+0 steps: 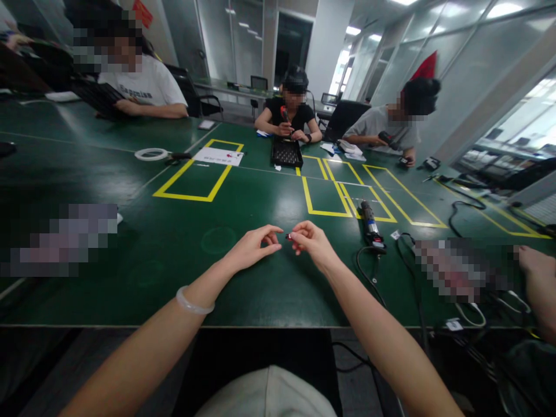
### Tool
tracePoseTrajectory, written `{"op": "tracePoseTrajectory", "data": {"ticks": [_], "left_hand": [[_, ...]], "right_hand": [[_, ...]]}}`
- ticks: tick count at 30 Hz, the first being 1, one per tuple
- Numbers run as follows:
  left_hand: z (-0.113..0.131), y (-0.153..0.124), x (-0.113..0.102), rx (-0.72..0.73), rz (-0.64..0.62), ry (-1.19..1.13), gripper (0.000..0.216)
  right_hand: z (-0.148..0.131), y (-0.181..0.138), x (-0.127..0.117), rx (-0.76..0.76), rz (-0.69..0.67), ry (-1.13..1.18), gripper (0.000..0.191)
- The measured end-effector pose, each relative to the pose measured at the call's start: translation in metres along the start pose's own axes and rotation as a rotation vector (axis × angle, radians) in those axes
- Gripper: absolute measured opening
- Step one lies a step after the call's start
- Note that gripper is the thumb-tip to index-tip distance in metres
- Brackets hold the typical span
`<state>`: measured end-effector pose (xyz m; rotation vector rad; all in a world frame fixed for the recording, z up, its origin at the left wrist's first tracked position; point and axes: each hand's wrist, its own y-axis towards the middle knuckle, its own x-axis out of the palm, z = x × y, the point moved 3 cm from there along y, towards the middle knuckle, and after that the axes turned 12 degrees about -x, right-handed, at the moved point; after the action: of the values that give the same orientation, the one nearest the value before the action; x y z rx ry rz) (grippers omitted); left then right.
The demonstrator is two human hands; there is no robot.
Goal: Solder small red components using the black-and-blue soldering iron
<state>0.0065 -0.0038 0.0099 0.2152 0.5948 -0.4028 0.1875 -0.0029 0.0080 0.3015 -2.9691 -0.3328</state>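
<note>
My right hand (310, 242) pinches a tiny dark and red piece (288, 237) between thumb and fingertips, above the green tabletop (269, 289). What kind of piece it is cannot be made out. Just to its left, my left hand (259, 246) has its thumb and fingers apart with nothing between them. Its fingertips point toward the piece and stop a little short of it. A pale bangle (194, 301) circles my left wrist. Right of my hands lies a dark cylindrical tool (371, 226) with a blue band and a cable.
Yellow tape rectangles (211, 197) mark the table. A white sheet (218, 156) and a roll of tape (152, 154) lie back left. Across the table, a person works over a black tray (286, 153). Cables (410, 260) run along the right, where another person's hand (536, 272) rests.
</note>
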Motion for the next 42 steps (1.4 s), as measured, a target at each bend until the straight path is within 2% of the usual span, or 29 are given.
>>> {"op": "tracePoseTrajectory", "data": {"ticks": [2, 4, 7, 12, 19, 27, 32, 34, 42], "left_hand": [[0.0, -0.001, 0.001, 0.002, 0.001, -0.019, 0.039], [0.0, -0.001, 0.001, 0.001, 0.031, 0.017, 0.032], [-0.002, -0.001, 0.0, 0.015, 0.071, 0.09, 0.02], [-0.003, 0.0, -0.002, 0.011, 0.109, 0.121, 0.018], [-0.003, 0.001, -0.001, -0.008, 0.087, 0.139, 0.018], [-0.006, 0.002, 0.0, -0.013, 0.063, 0.133, 0.024], [-0.007, 0.002, -0.001, -0.037, 0.07, 0.194, 0.031], [-0.005, 0.002, 0.0, -0.035, 0.055, 0.213, 0.032], [-0.001, 0.0, 0.003, -0.03, 0.032, 0.137, 0.028]], "right_hand": [[0.021, 0.002, 0.013, 0.019, 0.027, 0.063, 0.036], [0.035, 0.003, 0.019, 0.024, 0.038, 0.101, 0.036], [0.043, 0.001, 0.021, 0.014, 0.023, 0.123, 0.035], [0.04, -0.005, 0.016, -0.035, -0.067, 0.151, 0.036], [0.043, -0.002, 0.012, -0.147, -0.08, -0.013, 0.031], [0.042, -0.003, 0.01, -0.095, -0.082, 0.007, 0.03], [0.04, -0.003, 0.011, -0.111, -0.104, 0.024, 0.037], [0.04, -0.003, 0.011, -0.11, -0.103, -0.001, 0.034], [0.04, -0.003, 0.009, -0.062, -0.083, 0.003, 0.032]]}}
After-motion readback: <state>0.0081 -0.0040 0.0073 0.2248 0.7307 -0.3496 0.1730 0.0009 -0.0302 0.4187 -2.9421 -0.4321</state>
